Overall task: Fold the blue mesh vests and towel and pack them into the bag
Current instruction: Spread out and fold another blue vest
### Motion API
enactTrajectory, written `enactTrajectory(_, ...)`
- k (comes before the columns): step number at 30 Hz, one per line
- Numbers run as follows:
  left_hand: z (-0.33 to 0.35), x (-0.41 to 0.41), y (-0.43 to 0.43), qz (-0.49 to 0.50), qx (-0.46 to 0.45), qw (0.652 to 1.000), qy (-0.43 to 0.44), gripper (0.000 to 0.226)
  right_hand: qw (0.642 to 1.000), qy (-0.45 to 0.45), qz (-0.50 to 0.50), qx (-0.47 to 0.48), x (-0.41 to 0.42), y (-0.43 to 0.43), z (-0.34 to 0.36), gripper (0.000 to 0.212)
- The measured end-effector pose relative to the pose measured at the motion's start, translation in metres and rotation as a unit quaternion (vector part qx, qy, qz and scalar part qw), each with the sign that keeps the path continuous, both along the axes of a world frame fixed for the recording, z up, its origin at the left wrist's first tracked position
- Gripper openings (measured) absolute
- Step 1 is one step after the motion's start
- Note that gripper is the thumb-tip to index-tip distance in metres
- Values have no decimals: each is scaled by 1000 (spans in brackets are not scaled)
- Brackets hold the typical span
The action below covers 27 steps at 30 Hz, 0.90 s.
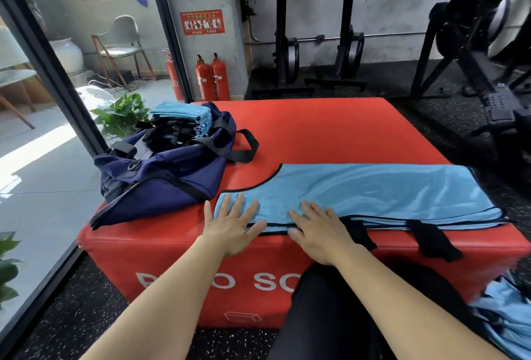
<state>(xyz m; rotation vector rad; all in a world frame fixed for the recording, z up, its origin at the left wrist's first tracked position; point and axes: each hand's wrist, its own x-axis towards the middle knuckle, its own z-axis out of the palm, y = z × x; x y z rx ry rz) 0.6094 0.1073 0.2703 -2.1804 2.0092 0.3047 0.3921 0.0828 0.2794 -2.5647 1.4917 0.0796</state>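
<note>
A light blue mesh vest (373, 190) with black trim lies flat, folded lengthwise, along the front edge of the red padded box (330, 132). Its black straps hang over the box's front. My left hand (230, 224) lies flat with fingers spread on the vest's left end. My right hand (319, 227) presses flat on the vest's front edge beside it. The navy duffel bag (161, 184) sits open at the box's left side, with a stack of folded blue vests (184, 118) in it.
More loose blue fabric (502, 313) lies at the lower right by my leg. A glass partition and a potted plant (120, 115) stand to the left. Fire extinguishers (212, 78) and gym machines stand behind the box.
</note>
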Motion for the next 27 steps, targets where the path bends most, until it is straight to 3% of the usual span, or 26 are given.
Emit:
enactTrajectory(2, 2, -1, -1, 11, 5, 999, 35, 65, 997, 25, -1, 67, -3, 4, 0, 61)
enactTrajectory(5, 8, 2, -4, 38, -40, 994, 98, 61, 998, -2, -12, 63, -2, 2, 7, 63)
enactTrajectory(8, 14, 6, -2, 46, -111, 989, 80, 55, 999, 1, -29, 13, 0, 0, 11, 63)
enactTrajectory(12, 23, 8, 3, 163, -192, 966, 57, 31, 998, 5, -35, 59, -6, 4, 7, 59)
enactTrajectory(15, 25, 10, 5, 239, -150, 958, 58, 28, 997, 24, -21, 65, -10, 7, 3, 61)
enactTrajectory(18, 25, 13, 0, 287, -124, 941, 126, 18, 997, 56, -12, 54, -9, 9, -3, 66)
enactTrajectory(22, 27, 12, -8, 296, -103, 932, 183, 11, 997, 65, -6, 41, -10, 13, -9, 67)
enactTrajectory(24, 28, 7, -7, 292, -126, 933, 169, 18, 998, 44, -7, 43, -10, 15, -10, 66)
enactTrajectory(27, 30, 4, -2, 273, -182, 942, 70, 23, 999, -31, -28, 35, -7, 14, -8, 60)
